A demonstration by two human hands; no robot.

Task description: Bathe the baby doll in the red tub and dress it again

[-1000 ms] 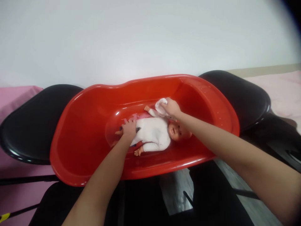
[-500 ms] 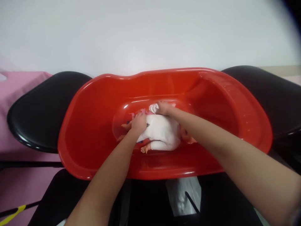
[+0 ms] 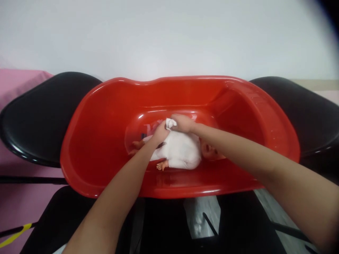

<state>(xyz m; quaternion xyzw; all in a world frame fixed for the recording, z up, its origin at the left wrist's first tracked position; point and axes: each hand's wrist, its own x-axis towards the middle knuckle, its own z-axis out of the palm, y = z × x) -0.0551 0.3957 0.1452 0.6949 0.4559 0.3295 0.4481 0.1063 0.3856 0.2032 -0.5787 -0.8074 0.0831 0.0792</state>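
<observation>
1. Down in the red tub [image 3: 106, 169], a doll [image 3: 182, 153] in a white suit lies on its back, head toward 3 o'clock.
2. Right hand [image 3: 182, 123] is closed around a small white cloth [image 3: 170, 123], pressing it at the doll's far side, seemingly to wipe there.
3. Left hand [image 3: 160, 132] rests on the doll's hips at 9 o'clock, fingers curled, likely steadying it.
4. Black chairs [image 3: 34, 123] at both ends carry the tub.

Pretty bright, even light overall, wall nearly washed out. Glossy highlights on the tub [image 3: 238, 106] rim and chairs [image 3: 39, 116]. Slightly soft focus, fisheye bending at the edges, dark vignette in the top right corner.
</observation>
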